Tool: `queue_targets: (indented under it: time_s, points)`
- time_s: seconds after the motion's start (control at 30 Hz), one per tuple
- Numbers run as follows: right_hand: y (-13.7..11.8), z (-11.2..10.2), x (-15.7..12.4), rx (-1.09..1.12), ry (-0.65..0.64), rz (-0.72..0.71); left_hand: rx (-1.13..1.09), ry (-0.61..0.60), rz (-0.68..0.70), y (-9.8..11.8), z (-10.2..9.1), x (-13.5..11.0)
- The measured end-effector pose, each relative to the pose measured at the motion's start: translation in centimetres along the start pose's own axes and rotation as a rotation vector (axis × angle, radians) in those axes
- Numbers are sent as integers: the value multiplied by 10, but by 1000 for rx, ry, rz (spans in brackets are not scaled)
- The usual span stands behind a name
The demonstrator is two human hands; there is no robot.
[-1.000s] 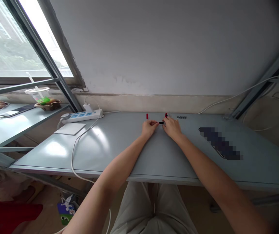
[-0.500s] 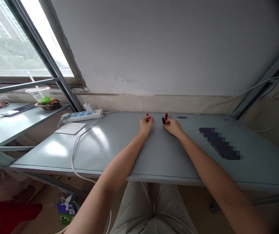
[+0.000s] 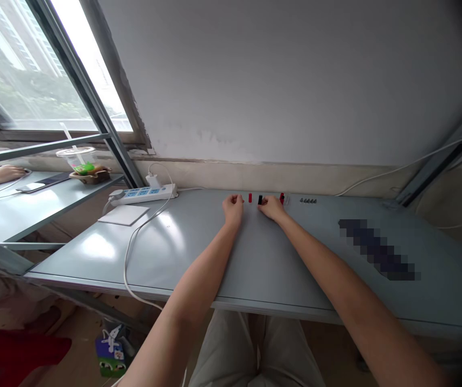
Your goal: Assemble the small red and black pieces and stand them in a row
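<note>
Hands lie side by side on a pale grey-blue tabletop [image 3: 174, 252], near its far edge by the wall. The left hand [image 3: 233, 208] is half curled, fingers bent downward, with nothing showing in it, and sits just beside a small upright red cylindrical piece [image 3: 250, 198]. The right hand [image 3: 271, 208] is also loosely curled, its fingertips [image 3: 263, 205] just at a small upright black cylindrical piece [image 3: 260, 200]; whether they grip it or only touch it cannot be told. The black piece stands between the first red piece and a second small red cylindrical piece [image 3: 282, 198]. Further right, a short row of small dark metal pieces [image 3: 308, 200] lies along the same far edge, too small to identify.
</note>
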State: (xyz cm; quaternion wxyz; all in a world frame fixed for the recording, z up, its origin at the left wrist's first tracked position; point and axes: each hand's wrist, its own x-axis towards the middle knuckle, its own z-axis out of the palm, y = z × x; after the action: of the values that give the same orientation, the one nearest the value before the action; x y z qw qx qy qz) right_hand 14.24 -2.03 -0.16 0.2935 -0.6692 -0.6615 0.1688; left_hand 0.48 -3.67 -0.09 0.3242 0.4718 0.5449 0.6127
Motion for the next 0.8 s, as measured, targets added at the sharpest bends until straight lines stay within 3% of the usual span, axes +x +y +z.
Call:
queue_targets:
  time_s: [0.27, 0.8]
  points:
    - [-7, 16, 14, -105, 23, 52, 10, -3, -16, -2, 1, 1]
    - [-7, 19, 11, -135, 42, 60, 55, -33, 2, -1, 1, -1]
